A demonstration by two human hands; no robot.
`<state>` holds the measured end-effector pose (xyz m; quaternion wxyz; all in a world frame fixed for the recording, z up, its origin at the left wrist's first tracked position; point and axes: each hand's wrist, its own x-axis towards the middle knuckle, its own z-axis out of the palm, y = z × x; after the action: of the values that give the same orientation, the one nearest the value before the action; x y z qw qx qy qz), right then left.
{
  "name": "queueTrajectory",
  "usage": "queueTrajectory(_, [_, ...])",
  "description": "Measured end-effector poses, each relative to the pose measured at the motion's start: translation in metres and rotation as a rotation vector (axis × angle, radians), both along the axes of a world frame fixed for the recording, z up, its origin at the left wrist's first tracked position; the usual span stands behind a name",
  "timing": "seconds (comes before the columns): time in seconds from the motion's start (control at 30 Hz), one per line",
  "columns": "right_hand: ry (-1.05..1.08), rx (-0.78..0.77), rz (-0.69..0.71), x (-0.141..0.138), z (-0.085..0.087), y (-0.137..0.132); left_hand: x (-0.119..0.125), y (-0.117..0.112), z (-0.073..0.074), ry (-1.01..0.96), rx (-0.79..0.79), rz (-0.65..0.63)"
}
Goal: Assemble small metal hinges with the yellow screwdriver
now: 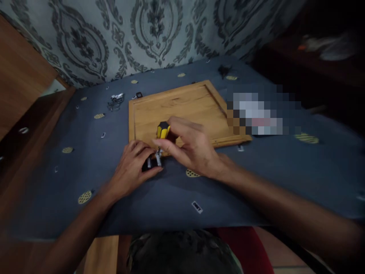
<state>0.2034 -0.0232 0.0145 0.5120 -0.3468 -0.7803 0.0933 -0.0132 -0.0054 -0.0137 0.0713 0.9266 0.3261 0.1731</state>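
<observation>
My right hand (190,146) is closed around a screwdriver with a yellow and black handle (163,130), held upright with its shaft pointing down. The tip meets a small metal part (157,159) at the near edge of a wooden panel (182,110). My left hand (133,167) lies on the blue cloth, its fingers pressed around that small metal and black part, holding it in place. Both hands meet just in front of the panel's near left corner.
A dark blue cloth with yellow dots (256,179) covers the table. Several small metal fittings (115,101) lie at the back left. A blurred-out item (259,114) lies right of the panel. A patterned wall rises behind; a wooden cabinet (19,76) stands on the left.
</observation>
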Motion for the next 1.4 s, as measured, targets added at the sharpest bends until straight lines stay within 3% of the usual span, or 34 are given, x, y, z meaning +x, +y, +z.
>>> queueTrajectory(0.17, [0.04,-0.145,0.071,-0.001,0.011,-0.006,-0.005,0.002,-0.012,-0.079,0.059,-0.027])
queueTrajectory(0.33, [0.095,-0.365,0.083,-0.001,0.01,-0.006,-0.008,0.009,-0.031,-0.167,0.071,-0.042])
queueTrajectory(0.5, [0.087,-0.431,0.156,0.001,0.013,-0.008,-0.008,0.009,-0.036,-0.214,0.05,-0.032])
queueTrajectory(0.63, [0.114,-0.38,0.216,0.002,0.015,-0.007,-0.006,0.008,-0.035,-0.191,0.038,-0.025])
queueTrajectory(0.87, [0.108,-0.296,0.193,0.002,0.007,-0.003,-0.005,0.006,-0.032,-0.169,0.037,-0.03])
queueTrajectory(1.0, [0.041,-0.25,0.11,0.0,0.006,-0.004,-0.003,0.004,-0.023,-0.12,0.001,-0.016])
queueTrajectory(1.13, [0.004,-0.011,-0.066,-0.006,0.0,-0.006,0.0,0.002,-0.013,-0.046,-0.034,0.007])
queueTrajectory(1.23, [0.008,0.028,-0.144,-0.009,-0.003,-0.007,0.001,0.0,-0.008,-0.029,-0.051,0.012])
queueTrajectory(1.4, [0.006,0.009,-0.14,-0.009,-0.004,-0.007,0.001,-0.002,-0.004,-0.012,-0.053,0.02])
